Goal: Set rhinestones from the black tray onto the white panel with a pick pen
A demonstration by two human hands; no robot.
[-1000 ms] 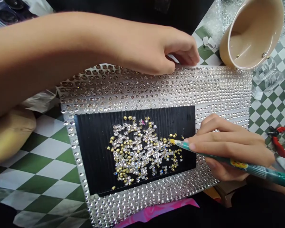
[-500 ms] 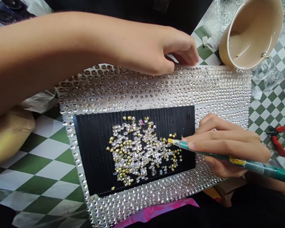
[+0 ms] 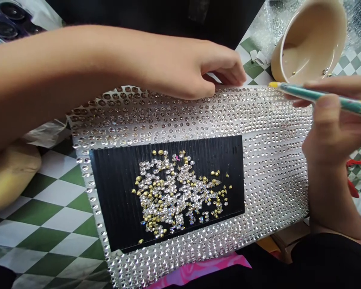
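A long, slender green pencil with a yellow waxy tip (image 3: pixel 315 96) is gripped between the thumb and fingers of the right hand (image 3: pixel 333 120), which is raised at the right of the frame. The tip is held at the upper right of a large flexible sheet of clear rhinestones set in rows (image 3: pixel 273 160), at or just above the sheet's top edge; whether it touches a stone cannot be told. The left hand (image 3: pixel 183 68) is kept well apart from the right, reaching in from the left of the frame with its curled fingers (image 3: pixel 228 74) at the sheet's top edge; whether that edge is gripped cannot be told. A flat black ridged board (image 3: pixel 117 200) lies on the lower middle of the sheet, and a loose scatter of clear, gold-backed rhinestones (image 3: pixel 171 192) is spread across its centre, many lying with their pointed gold backs upward. The sheet is laid on a green-and-white checkered counter (image 3: pixel 57 212). A cream ceramic cup (image 3: pixel 307 44) lies tipped on its side at the upper right, with a few small stones inside, beside a crumpled sheet of clear bubble wrap (image 3: pixel 356 20). A tan cushion (image 3: pixel 9 176) is seen at the left edge, a phone (image 3: pixel 9 20) at the upper left corner, and a strip of pink patterned fabric (image 3: pixel 198 271) along the bottom edge.
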